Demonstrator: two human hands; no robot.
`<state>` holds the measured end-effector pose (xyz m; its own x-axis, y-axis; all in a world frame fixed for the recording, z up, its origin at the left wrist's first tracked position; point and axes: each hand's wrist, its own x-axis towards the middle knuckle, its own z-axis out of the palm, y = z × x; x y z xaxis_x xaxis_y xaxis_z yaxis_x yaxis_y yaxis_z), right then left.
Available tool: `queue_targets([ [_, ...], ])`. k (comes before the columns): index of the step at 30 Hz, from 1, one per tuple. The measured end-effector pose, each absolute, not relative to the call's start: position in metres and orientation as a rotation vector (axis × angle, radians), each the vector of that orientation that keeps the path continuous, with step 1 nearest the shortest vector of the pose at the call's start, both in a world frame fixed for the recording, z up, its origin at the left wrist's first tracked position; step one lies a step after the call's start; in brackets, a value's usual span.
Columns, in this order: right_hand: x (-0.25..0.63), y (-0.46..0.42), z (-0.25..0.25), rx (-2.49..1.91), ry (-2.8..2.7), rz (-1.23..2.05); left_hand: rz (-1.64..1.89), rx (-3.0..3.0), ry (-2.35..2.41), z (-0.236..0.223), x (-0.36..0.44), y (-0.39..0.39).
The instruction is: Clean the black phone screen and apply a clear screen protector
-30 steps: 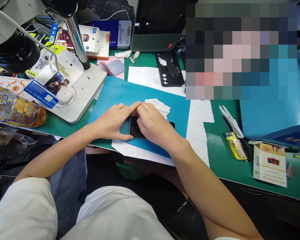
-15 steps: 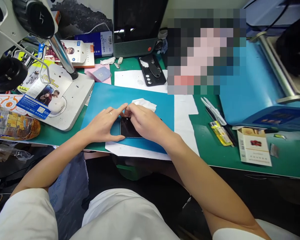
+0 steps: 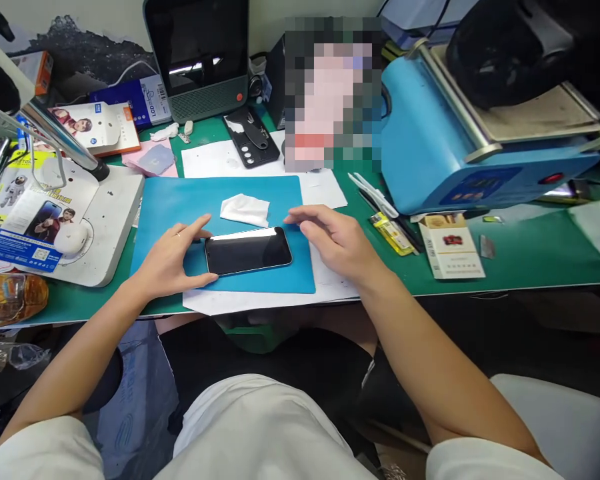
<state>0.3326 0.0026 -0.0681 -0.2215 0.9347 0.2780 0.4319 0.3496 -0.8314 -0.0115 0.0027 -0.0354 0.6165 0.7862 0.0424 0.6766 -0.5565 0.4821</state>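
A black phone (image 3: 247, 251) lies screen up on a blue mat (image 3: 180, 200). My left hand (image 3: 173, 259) holds the phone's left end between thumb and forefinger, a ring on one finger. My right hand (image 3: 333, 238) hovers just right of the phone, fingers loosely spread, holding nothing. A crumpled white wipe (image 3: 245, 210) rests on the mat just behind the phone.
A microscope base (image 3: 107, 210) stands at the left with leaflets on it. A blue roller machine (image 3: 445, 153) fills the right. A small carton (image 3: 450, 245), a yellow item (image 3: 391, 233), a black phone case (image 3: 253, 137) and a monitor (image 3: 200, 57) surround the mat.
My right hand has lifted off the phone and moved right, uncovering the whole screen. The camera view has swung to the right.
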Motion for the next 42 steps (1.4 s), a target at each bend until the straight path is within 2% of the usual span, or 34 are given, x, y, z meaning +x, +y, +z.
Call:
queue_targets([
  [23, 0.335, 0.004, -0.069, -1.189, -1.81, 0.924, 0.404, 2.578, 1.159, -0.033, -0.012, 0.008],
  [31, 0.342, 0.007, -0.062, -1.198, -2.106, 1.015, 0.357, 2.564, 1.203, -0.028, -0.009, 0.008],
  [42, 0.344, 0.012, -0.056, -1.161, -2.204, 0.916, 0.324, 2.452, 1.2, -0.026, -0.012, 0.007],
])
